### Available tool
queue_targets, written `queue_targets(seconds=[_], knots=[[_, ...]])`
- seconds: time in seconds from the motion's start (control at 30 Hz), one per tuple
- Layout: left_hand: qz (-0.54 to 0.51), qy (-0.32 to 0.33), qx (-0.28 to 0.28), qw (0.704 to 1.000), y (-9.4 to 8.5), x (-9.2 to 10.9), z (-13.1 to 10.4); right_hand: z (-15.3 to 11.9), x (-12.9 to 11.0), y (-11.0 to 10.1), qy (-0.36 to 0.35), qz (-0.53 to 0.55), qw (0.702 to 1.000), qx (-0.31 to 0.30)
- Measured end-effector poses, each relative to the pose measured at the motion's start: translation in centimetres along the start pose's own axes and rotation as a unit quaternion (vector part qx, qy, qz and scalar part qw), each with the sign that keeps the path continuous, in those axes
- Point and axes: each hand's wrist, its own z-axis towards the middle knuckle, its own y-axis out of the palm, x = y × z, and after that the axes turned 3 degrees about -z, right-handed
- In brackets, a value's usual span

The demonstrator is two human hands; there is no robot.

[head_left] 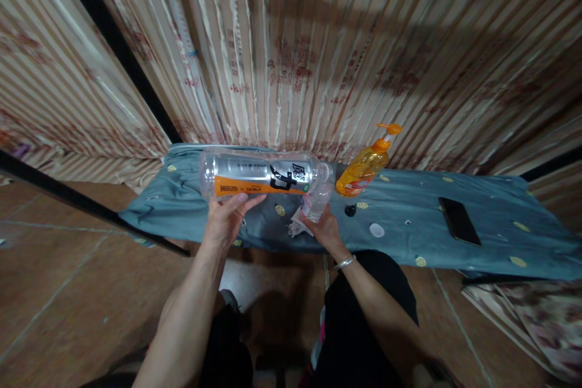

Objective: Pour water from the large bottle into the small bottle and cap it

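My left hand [225,215] is closed around the lower side of a large clear plastic bottle [254,167] with a silver and orange label. The bottle lies sideways in the air, its uncapped-looking mouth pointing right. In my right hand [326,230] is a smaller clear plastic bottle [317,199], tilted upright. Its top is close to the big bottle's mouth; whether they touch, I cannot tell. A crumpled whitish cloth or tissue [297,225] shows beside my right fingers. Just right of the bottles stands an orange pump bottle [364,170].
A bench with a blue-green patterned cloth [409,194] runs across in front of me. On it are a small black cap-like piece [350,211], a white round spot [376,230] and a black phone [459,220]. Behind hangs a striped curtain [291,60]; dark poles [118,42] stand left.
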Motion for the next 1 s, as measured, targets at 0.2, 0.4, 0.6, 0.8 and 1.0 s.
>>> queue_targets(seconds=[0.2, 0.4, 0.6, 0.8, 1.0], knots=[[-0.007, -0.003, -0.002, 1.0, -0.12, -0.05, 0.07, -0.04, -0.21, -0.23, 0.005, -0.018, 1.0, -0.006], [-0.008, -0.002, -0.009, 1.0, -0.26, -0.15, 0.17, 0.01, -0.23, -0.31, 0.01, -0.012, 1.0, -0.012], [0.007, 0.0, -0.016, 1.0, -0.41, -0.24, 0.25, 0.04, -0.03, -0.19, -0.002, -0.015, 1.0, -0.007], [0.013, 0.001, -0.024, 1.0, -0.67, -0.32, 0.38, -0.03, -0.32, -0.36, -0.001, -0.012, 1.0, -0.005], [0.008, -0.003, -0.022, 1.0, -0.48, -0.22, 0.28, -0.03, -0.17, -0.17, -0.002, -0.014, 1.0, -0.007]])
